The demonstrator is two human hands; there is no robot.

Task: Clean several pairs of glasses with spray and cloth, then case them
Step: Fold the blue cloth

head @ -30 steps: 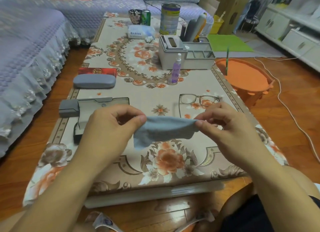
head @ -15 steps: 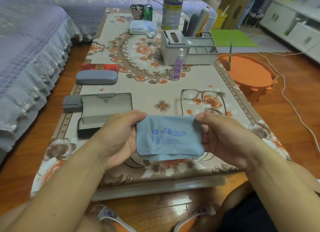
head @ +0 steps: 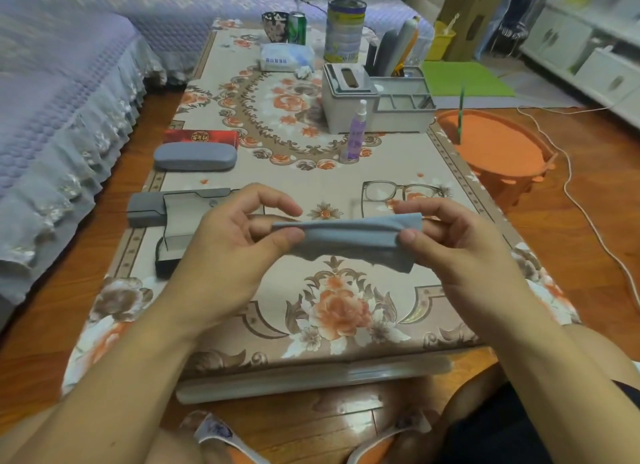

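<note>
At the centre of the frame we see the grey cloth (head: 349, 242) stretched above the desk (head: 346, 325), the left hand (head: 221, 252) pinching its left end and the right hand (head: 460, 249) pinching its right end, fingers clamped on it. Glasses (head: 401, 192) lie just beyond, the spray bottle (head: 356, 133) upright farther back, an open case (head: 180, 221) at left.

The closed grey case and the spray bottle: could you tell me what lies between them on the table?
Nothing: between the case and the bottle, the head view shows only bare floral tablecloth.
</note>
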